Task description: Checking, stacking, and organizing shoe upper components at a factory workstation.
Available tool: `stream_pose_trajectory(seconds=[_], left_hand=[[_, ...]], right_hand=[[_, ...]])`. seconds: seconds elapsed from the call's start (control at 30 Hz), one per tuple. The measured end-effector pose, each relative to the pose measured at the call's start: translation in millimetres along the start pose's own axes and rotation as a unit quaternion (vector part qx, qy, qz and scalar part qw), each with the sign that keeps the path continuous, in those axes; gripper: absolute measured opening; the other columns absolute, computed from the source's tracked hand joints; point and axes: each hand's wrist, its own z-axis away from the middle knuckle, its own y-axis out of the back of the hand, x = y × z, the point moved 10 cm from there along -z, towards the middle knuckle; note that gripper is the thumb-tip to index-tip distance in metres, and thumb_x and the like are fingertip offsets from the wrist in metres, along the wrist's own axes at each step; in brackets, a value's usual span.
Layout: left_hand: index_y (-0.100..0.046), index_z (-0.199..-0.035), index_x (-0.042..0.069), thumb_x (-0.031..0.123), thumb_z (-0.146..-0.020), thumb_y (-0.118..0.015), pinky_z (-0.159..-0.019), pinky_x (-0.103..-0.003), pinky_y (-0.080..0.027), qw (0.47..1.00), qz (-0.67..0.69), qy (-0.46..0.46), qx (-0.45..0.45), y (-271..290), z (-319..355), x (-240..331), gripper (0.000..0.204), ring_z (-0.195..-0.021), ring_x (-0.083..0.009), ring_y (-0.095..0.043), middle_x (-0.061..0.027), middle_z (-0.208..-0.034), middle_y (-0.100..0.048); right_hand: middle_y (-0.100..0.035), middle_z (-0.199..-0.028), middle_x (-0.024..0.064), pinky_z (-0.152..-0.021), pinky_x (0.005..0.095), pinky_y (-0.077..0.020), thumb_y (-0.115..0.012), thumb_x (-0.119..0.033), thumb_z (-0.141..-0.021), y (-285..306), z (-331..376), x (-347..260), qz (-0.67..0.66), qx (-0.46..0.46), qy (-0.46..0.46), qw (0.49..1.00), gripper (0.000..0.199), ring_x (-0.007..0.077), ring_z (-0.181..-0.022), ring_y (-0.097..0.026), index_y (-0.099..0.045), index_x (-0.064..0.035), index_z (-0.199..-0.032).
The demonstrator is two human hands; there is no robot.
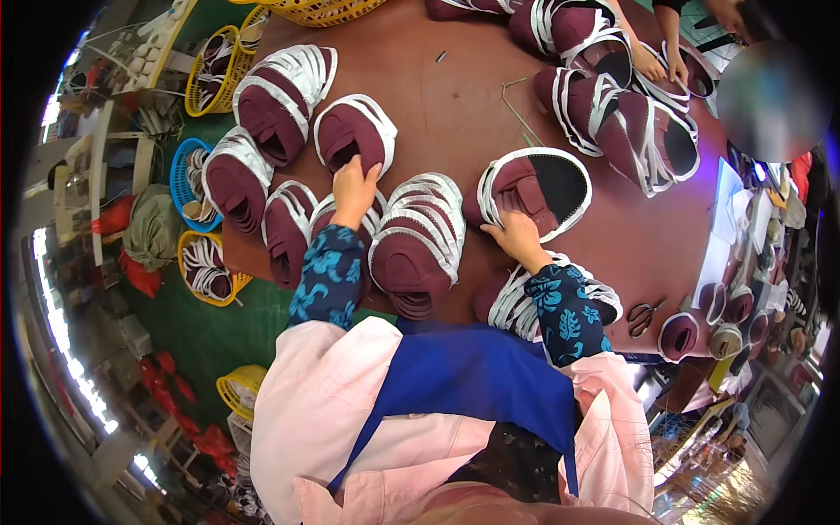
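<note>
My left hand (353, 194) is closed on the near edge of a maroon shoe upper (378, 131) with a white rim, its fingertips at the dark opening. To the right, my right hand (518, 241) grips the near edge of another shoe upper (556, 188), whose black inside faces up. Between my hands lies a stack of nested uppers (418, 232) with white edging. More stacked uppers (284, 96) fan out left of my left hand. Partly under my right forearm sits a further pile of uppers (512, 306).
Across the brown table (437, 114), a co-worker's hands (661, 66) touch uppers beside large stacks (612, 122). Black scissors (646, 318) lie at the right edge. Yellow baskets (210, 83) and a blue basket (186, 179) holding pieces stand along the left side.
</note>
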Motion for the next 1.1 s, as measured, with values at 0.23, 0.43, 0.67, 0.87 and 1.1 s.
stream_pose_trajectory(seconds=[0.23,0.43,0.67,0.87,1.1], left_hand=[[-0.061,-0.126,0.001,0.02,-0.095,-0.065,-0.096,-0.032,-0.049,0.636,0.729,0.133,-0.214,23.7,41.9,84.8,0.036,-0.104,-0.0165,-0.065,-0.0053,-0.119,-0.066],[-0.055,-0.132,0.002,0.016,-0.094,-0.065,-0.096,-0.035,-0.052,0.541,0.795,0.169,-0.215,27.9,47.5,119.1,0.042,-0.11,-0.0189,-0.064,-0.0087,-0.123,-0.063],[-0.043,-0.126,0.001,0.032,-0.08,-0.079,-0.083,-0.045,-0.05,0.949,0.242,-0.198,0.035,104.6,9.5,102.2,0.066,-0.096,-0.0409,-0.064,-0.0253,-0.101,-0.064],[-0.048,-0.113,0.006,0.02,-0.082,-0.073,-0.076,-0.046,-0.044,0.943,-0.155,-0.28,0.087,8.3,-48.8,6.9,0.042,-0.08,-0.0353,-0.063,-0.0153,-0.084,-0.064],[-0.048,-0.123,0.005,0.019,-0.078,-0.077,-0.086,-0.047,-0.044,0.948,-0.187,-0.229,0.122,55.1,-11.3,34.9,0.055,-0.096,-0.0339,-0.06,-0.0138,-0.101,-0.064]], right_hand=[[-0.062,-0.083,0.0186,-0.073,0.0484,-0.0492,-0.075,-0.017,-0.076,93.2,-20.1,-102.6,-0.11,0.131,0.14,0.975,0.021,0.0398,-0.079,-0.059,-0.068,-0.0028,-0.09],[-0.062,-0.097,0.0161,-0.084,0.0456,-0.0462,-0.069,-0.004,-0.067,98.0,-10.5,-193.1,-0.119,0.069,0.347,0.928,0.037,0.0382,-0.095,-0.057,-0.063,-0.0016,-0.104],[-0.059,-0.116,0.0206,-0.092,0.0406,-0.0491,-0.071,-0.005,-0.082,114.3,-7.5,-163.6,-0.177,0.115,0.204,0.956,0.048,0.0364,-0.106,-0.059,-0.054,0.0007,-0.126],[-0.063,-0.103,0.0166,-0.082,0.0381,-0.0517,-0.066,-0.001,-0.086,112.1,53.9,-91.3,-0.157,0.117,0.082,0.977,0.026,0.0333,-0.095,-0.064,-0.063,0.0013,-0.112],[-0.066,-0.1,0.015,-0.079,0.0378,-0.0498,-0.067,0.002,-0.085,130.2,129.8,-77.1,-0.124,0.168,0.081,0.975,0.02,0.0311,-0.089,-0.063,-0.065,0.0007,-0.105]])
